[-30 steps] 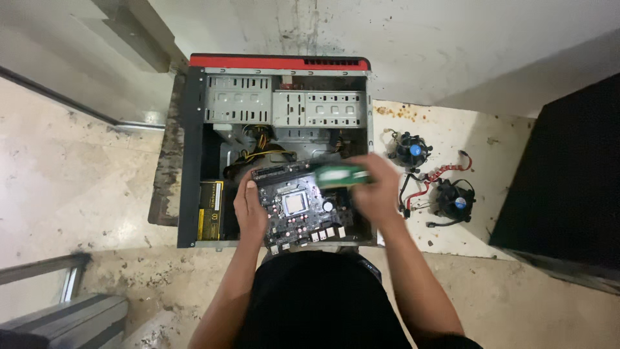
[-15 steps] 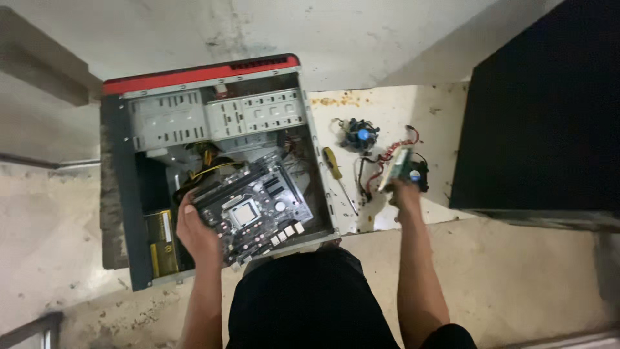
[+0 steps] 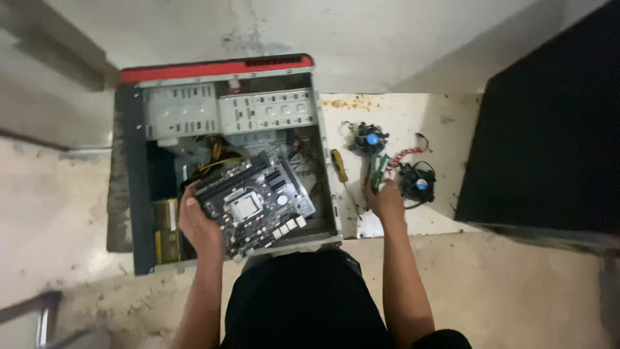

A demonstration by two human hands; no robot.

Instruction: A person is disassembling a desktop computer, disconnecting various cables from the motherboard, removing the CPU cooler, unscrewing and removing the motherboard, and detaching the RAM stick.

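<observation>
Left hand (image 3: 200, 223) grips the motherboard (image 3: 255, 201) by one edge, tilted over the open case (image 3: 132, 194). Right hand (image 3: 385, 200) closes on a green memory stick (image 3: 381, 173) at the floor (image 3: 413, 116), between two fans (image 3: 368, 139). Risk: the one-handed board may slip or strike the case. A yellow screwdriver (image 3: 338, 167) lies beside. Yellowish label on the power supply (image 3: 165, 223), lower left of the case.

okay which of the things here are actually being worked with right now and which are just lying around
In hand:
- motherboard, held by the left hand over the open computer case
- green memory stick, at the right hand

Lying about:
- two cooler fans
- yellow-handled screwdriver
- red cable
</observation>
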